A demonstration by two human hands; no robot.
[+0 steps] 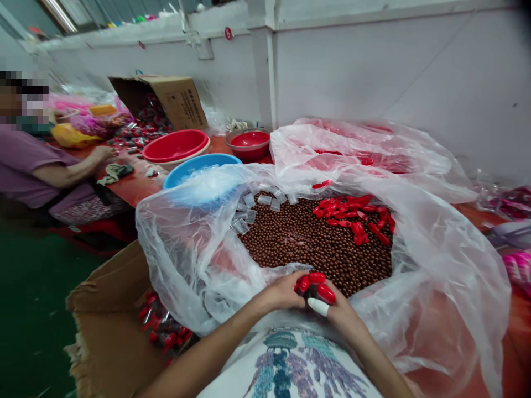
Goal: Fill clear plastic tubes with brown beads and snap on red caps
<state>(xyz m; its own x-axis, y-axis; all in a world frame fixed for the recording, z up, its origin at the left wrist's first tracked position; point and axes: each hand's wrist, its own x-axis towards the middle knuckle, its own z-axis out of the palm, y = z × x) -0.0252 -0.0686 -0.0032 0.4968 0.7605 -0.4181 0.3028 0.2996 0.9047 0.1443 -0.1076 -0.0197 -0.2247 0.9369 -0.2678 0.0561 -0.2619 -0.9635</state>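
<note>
Close to my body, my left hand (288, 291) and my right hand (338, 304) meet at the near edge of a clear plastic bag (178, 265). Several small containers with red caps (317, 278) are held between them, dark inside. A white cover sits on one finger of my right hand. Just beyond lie many brown balls (290, 237) in the opened bag. Loose red pieces (348, 210) rest on the balls at the right, and clear plastic pieces (249, 207) at the upper left.
At the lower left a cardboard box (108, 315) holds red-capped containers. Red (176, 145) and blue (199, 166) basins stand behind the bag. Another plastic bag (352, 143) lies near the wall. A person in purple (45, 166) sits at the left beside a container pile.
</note>
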